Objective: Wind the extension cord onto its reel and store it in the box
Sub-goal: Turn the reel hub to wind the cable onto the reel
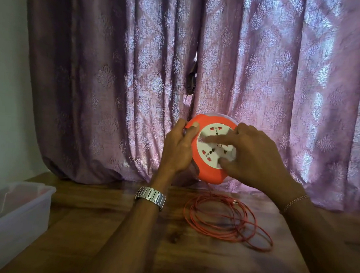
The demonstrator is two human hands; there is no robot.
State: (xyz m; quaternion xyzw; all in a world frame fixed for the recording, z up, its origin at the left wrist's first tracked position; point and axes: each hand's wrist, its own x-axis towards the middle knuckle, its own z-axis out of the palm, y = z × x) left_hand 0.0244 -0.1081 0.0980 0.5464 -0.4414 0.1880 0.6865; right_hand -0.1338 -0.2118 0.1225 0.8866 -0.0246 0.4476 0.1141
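A round orange reel with a white socket face is held up on edge above the wooden table, facing me. My left hand grips its left rim, thumb on the orange front. My right hand lies over the white face, index finger stretched across it and thumb pressed near the lower edge. A thin orange cord drops from under the reel and lies in loose loops on the table, below my right hand.
A translucent plastic box stands open at the table's left edge. A purple patterned curtain hangs right behind the reel. A metal watch is on my left wrist, a thin bracelet on my right.
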